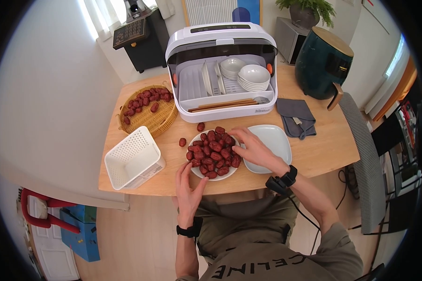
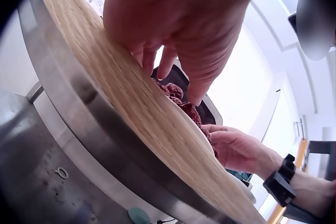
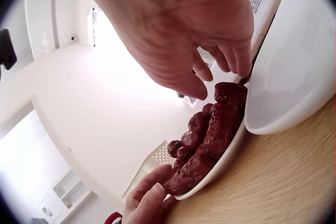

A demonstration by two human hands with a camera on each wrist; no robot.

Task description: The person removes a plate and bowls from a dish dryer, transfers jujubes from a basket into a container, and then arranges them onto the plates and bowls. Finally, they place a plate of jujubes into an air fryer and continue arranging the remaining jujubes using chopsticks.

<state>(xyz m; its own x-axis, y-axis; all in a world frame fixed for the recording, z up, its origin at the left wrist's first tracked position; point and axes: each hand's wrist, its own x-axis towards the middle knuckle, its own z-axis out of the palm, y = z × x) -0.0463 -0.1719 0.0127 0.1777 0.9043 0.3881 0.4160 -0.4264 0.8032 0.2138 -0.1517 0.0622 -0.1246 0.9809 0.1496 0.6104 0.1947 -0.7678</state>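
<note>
A heap of wrinkled red dates [image 1: 214, 152] fills a round white plate [image 3: 224, 157] near the table's front edge. My left hand [image 1: 189, 197] is at the plate's front left, fingers spread along the rim and thumb apart. On the other side my right hand [image 1: 258, 151] reaches over the rim, its loosely bent fingertips close to the dates in the head view. In the right wrist view, no date sits between its fingers and thumb. Two single dates, one a loose date [image 1: 182, 142], lie on the wood behind the plate.
A white rectangular plate [image 1: 279, 147] lies under my right forearm. To the left stand a perforated white basket [image 1: 148, 140] and a woven tray [image 1: 162, 122] with more dates. Behind are a dish cabinet [image 1: 229, 114] with bowls, a grey cloth [image 1: 295, 112] and a green air fryer [image 1: 321, 65].
</note>
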